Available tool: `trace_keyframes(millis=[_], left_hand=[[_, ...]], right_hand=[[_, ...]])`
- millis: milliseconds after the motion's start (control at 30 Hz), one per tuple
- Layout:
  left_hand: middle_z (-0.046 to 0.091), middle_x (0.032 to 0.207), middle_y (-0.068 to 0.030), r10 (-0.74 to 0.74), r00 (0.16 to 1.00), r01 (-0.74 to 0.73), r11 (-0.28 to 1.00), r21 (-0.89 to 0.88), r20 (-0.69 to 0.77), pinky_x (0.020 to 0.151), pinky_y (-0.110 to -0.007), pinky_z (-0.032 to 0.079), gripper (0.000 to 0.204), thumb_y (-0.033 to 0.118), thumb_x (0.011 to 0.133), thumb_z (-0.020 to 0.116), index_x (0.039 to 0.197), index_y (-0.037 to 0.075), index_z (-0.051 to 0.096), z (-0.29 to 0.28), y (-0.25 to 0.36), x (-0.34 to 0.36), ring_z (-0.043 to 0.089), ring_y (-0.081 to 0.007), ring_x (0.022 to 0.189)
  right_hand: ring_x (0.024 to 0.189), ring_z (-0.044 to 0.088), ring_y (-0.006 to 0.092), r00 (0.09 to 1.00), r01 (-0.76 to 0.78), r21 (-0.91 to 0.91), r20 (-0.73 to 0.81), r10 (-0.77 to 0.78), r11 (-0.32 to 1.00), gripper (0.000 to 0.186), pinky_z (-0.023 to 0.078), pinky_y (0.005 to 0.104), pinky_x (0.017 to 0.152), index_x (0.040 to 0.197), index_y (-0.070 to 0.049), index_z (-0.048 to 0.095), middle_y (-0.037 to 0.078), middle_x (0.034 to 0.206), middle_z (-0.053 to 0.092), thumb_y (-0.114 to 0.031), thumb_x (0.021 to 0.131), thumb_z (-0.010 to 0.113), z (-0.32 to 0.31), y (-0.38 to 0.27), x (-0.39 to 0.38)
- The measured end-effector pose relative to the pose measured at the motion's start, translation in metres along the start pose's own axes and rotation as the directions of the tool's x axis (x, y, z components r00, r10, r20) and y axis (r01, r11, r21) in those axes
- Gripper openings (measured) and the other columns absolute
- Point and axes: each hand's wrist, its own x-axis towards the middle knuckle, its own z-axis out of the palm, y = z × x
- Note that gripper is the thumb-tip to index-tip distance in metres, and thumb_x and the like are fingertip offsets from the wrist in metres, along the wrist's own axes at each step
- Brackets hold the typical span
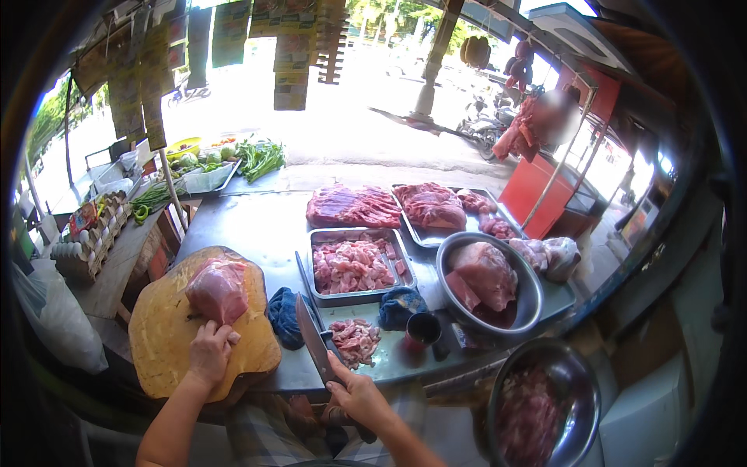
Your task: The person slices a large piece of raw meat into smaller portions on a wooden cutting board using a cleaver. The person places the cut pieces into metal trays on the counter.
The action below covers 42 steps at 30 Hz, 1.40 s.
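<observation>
A large chunk of raw meat (217,288) lies on a thick, rounded wooden chopping board (159,335) at the table's left. My left hand (210,354) is closed on its near end, with a pale tip showing beside the fingers. Over the table's front edge, my right hand (359,395) grips a butcher's knife (313,339), its long blade pointing up and away, clear of the meat. Just beyond the blade rests a thin dark rod (307,279), perhaps a sharpening steel. A blue cloth (286,317) sits between board and knife; small meat pieces (355,342) lie right of the blade.
Behind are a metal tray (408,272) of cut meat and a slab of ribs (354,206). A steel bowl (537,311) holds big chunks; another bowl (590,412) stands lower right. A dark cup (424,328) is near the front edge. Egg trays (101,237) stand left.
</observation>
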Motion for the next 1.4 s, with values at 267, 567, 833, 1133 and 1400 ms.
trace_keyframes(millis=[267,567,833,1133,1400], left_hand=[[0.060,0.088,-0.0124,-0.008,0.993,-0.014,0.984,-0.177,-0.122,0.065,-0.042,0.053,0.006,-0.003,0.083,0.069,0.083,0.001,0.065,0.005,-0.022,-0.013,0.065,-0.0309,0.072],[0.060,0.073,-0.0086,-0.457,0.867,0.426,0.475,-0.770,0.198,0.043,-0.035,0.045,0.004,0.004,0.095,0.062,0.098,0.005,0.059,-0.006,-0.055,-0.018,0.059,-0.0185,0.054],[0.059,0.093,-0.0165,-0.157,0.983,0.167,0.980,0.107,-0.095,0.073,-0.051,0.050,0.011,0.006,0.084,0.064,0.093,0.002,0.058,0.009,-0.030,-0.015,0.062,-0.0395,0.086],[0.059,0.069,-0.0042,-0.586,0.794,0.389,0.284,-0.876,0.163,0.031,-0.027,0.031,0.010,0.003,0.095,0.060,0.085,0.003,0.061,0.015,-0.080,-0.020,0.041,-0.0087,0.035],[0.059,0.072,-0.0009,-0.387,0.896,0.204,-0.084,-0.975,0.220,0.036,-0.018,0.027,0.009,0.011,0.099,0.066,0.103,0.003,0.066,-0.010,-0.056,0.041,0.038,-0.0017,0.044]], right_hand=[[0.101,0.066,0.0340,0.996,-0.001,-0.008,-0.088,0.000,1.000,0.060,0.052,0.0350,0.084,0.151,-0.002,0.044,0.031,0.112,0.064,-0.008,0.095,0.064,-0.008,0.018,-0.010],[0.051,0.053,0.0106,0.993,-0.020,0.091,-0.110,0.030,0.996,0.060,0.048,0.0332,0.052,0.153,-0.004,0.044,0.012,0.072,0.064,-0.005,0.096,0.063,-0.013,0.024,-0.008],[0.052,0.057,0.0166,0.990,0.016,0.064,-0.144,-0.007,0.998,0.060,0.052,0.0355,0.058,0.153,-0.004,0.043,0.020,0.077,0.068,-0.009,0.097,0.062,-0.013,0.032,-0.008],[0.048,0.050,0.0139,0.989,-0.082,0.161,-0.109,0.101,0.984,0.061,0.049,0.0347,0.054,0.155,-0.005,0.042,0.013,0.063,0.059,-0.009,0.097,0.062,-0.018,0.034,-0.013],[0.050,0.052,0.0073,0.979,-0.130,0.181,-0.130,0.155,0.975,0.062,0.049,0.0290,0.049,0.156,-0.012,0.042,0.006,0.079,0.067,-0.007,0.098,0.062,-0.028,0.038,-0.010]])
